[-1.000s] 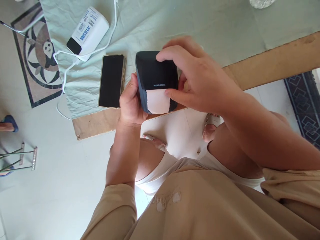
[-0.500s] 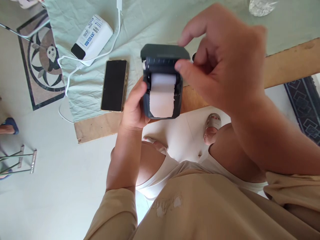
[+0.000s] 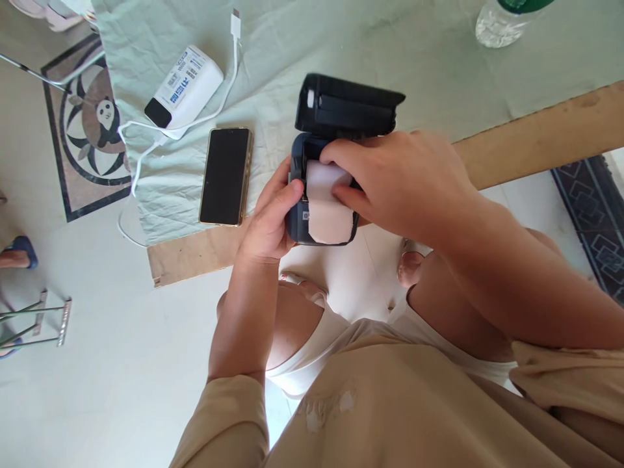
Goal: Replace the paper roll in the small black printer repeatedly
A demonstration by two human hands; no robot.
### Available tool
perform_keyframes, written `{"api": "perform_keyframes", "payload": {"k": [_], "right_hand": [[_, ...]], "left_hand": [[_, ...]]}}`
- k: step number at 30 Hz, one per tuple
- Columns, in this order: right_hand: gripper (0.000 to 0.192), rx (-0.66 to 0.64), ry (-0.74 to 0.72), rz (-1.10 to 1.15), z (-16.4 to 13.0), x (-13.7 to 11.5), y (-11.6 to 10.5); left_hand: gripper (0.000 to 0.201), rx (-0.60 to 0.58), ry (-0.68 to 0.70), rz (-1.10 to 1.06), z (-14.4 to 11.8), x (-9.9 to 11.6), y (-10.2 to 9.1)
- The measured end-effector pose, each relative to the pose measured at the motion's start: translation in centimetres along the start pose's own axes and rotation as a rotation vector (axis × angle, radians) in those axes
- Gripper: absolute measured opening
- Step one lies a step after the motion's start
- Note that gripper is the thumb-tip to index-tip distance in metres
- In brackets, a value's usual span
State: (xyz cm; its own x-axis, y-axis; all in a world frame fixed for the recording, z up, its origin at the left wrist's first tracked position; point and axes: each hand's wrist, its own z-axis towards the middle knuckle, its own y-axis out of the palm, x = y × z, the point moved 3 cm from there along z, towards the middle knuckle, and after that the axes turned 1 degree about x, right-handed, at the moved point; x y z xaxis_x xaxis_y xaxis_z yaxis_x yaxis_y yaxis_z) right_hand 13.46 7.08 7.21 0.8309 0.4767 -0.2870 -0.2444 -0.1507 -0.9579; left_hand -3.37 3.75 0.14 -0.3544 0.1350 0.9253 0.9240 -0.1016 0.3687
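A small dark portable thermal printer point(image 3: 296, 226) is held over the table's front edge, its lid point(image 3: 353, 109) swung up and back. My left hand point(image 3: 270, 218) grips the printer's left side, thumb on the rim and the other fingers partly hidden underneath. Inside the compartment sits a white paper roll point(image 3: 319, 179), with a loose strip of paper point(image 3: 330, 222) hanging over the front. My right hand point(image 3: 404, 175) reaches in from the right, index finger and thumb pinching around the roll. Its remaining fingers are hidden.
Left of the printer, a phone point(image 3: 225, 175) lies on the green cloth point(image 3: 292, 39). A white power bank point(image 3: 195, 81) with a white cable point(image 3: 229, 91) is behind it. A plastic bottle point(image 3: 502, 26) stands at back right. Wooden board point(image 3: 536, 143) forms the table's front edge.
The printer's lid has swung from partly raised to wide open. My right hand has moved from the lid down to the paper roll. My left hand still holds the printer.
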Motion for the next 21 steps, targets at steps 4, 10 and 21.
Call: {"api": "perform_keyframes", "payload": {"k": [4, 10, 21], "right_hand": [[0.037, 0.010, -0.034, 0.166, -0.4, 0.2, -0.6], [0.041, 0.209, -0.019, 0.766, -0.6, 2.3, -3.0], [0.016, 0.626, 0.441, 0.942, 1.8, 14.6, -0.3]], "left_hand": [[0.034, 0.007, 0.006, 0.003, -0.1, 0.0, 0.1], [0.031, 0.130, -0.024, -0.050, 0.0, 0.0, -0.3], [0.049, 0.168, -0.133, -0.008, 0.0, 0.0, -0.1]]}}
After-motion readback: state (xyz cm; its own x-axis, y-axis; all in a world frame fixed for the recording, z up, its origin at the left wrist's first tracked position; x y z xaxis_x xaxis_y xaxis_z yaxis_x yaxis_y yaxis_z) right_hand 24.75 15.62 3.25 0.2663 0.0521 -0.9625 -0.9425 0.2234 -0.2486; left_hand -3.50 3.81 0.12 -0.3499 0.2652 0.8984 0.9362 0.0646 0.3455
